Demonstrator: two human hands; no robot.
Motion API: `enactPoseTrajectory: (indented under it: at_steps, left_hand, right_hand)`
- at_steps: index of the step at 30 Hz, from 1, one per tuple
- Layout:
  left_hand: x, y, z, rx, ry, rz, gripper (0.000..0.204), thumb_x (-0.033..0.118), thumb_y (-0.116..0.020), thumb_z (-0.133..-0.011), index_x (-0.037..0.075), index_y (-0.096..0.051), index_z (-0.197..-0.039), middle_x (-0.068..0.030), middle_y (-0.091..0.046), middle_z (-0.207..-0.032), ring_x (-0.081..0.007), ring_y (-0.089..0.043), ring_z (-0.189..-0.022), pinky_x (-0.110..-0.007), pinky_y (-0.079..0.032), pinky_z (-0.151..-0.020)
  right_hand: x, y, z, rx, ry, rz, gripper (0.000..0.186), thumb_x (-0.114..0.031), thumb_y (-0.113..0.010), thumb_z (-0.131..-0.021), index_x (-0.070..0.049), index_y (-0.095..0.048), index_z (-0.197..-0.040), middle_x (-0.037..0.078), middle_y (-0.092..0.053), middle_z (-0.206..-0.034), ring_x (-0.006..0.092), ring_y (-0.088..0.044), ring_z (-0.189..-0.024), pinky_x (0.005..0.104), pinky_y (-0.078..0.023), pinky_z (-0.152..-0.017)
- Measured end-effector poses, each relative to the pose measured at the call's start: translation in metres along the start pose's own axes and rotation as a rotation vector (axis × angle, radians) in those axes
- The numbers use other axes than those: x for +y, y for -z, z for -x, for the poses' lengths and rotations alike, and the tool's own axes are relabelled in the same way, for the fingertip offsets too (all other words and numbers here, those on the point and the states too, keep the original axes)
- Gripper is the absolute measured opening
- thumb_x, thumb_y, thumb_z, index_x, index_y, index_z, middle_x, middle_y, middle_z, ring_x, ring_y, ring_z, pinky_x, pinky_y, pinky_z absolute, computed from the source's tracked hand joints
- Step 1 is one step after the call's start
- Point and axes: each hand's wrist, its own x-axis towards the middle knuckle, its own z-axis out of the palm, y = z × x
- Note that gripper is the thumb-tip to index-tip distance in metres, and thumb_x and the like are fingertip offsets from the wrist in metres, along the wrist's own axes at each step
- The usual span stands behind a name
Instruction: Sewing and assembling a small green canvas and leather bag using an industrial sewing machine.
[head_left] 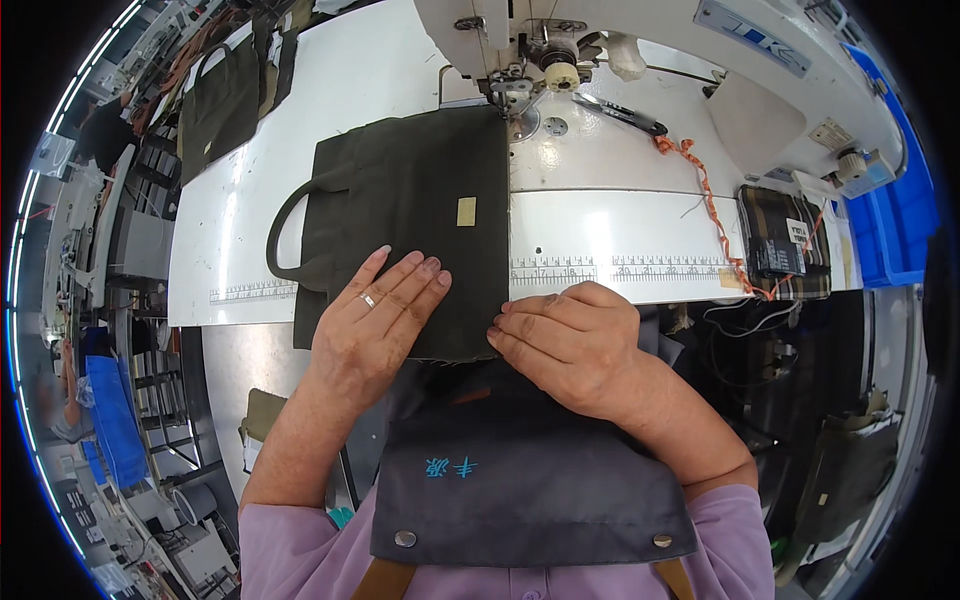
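A dark olive fabric bag panel (410, 170) with a looped handle (283, 225) on its left side lies flat on the white sewing table. A small beige label (466, 211) sits on its face. Its far right corner reaches under the sewing machine's presser foot (514, 95). My left hand (375, 310) rests palm down on the near part of the panel, its fingers stretched out and a ring on one of them. At the panel's near right corner, my right hand (565, 335) pinches the fabric edge between thumb and fingers.
Thread snips (620, 113) with an orange cord (705, 190) lie right of the needle area. A plaid pouch (785, 240) is at the table's right end, beside a blue bin (890, 225). More olive bag pieces (222, 110) lie at the far left. A ruler scale (620, 270) runs along the near edge.
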Motion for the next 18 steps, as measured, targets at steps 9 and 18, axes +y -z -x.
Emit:
enactPoseTrajectory:
  at_steps: [9, 18]
  left_hand:
    - [0.003, 0.01, -0.009, -0.316, -0.072, 0.185, 0.05, 0.006, -0.057, -0.09, 0.001, -0.06, -0.139, -0.0134, -0.057, -0.147, -0.0285, -0.053, -0.14, -0.047, -0.039, -0.119]
    - [-0.018, -0.014, -0.059, -0.133, -0.009, 0.447, 0.046, 0.018, -0.073, -0.089, 0.004, -0.063, -0.132, -0.014, -0.056, -0.148, -0.0339, -0.052, -0.14, -0.055, -0.037, -0.118]
  right_hand:
    - [0.0, -0.002, 0.01, -0.059, -0.022, 0.009, 0.012, -0.01, -0.077, -0.075, -0.011, -0.075, -0.087, -0.003, -0.074, -0.092, 0.0091, -0.073, -0.091, 0.0232, -0.048, -0.07]
    - [0.0, -0.007, 0.017, -0.021, -0.038, -0.024, 0.017, -0.011, -0.07, -0.074, -0.007, -0.074, -0.09, 0.001, -0.072, -0.092, 0.0125, -0.071, -0.092, 0.0265, -0.048, -0.067]
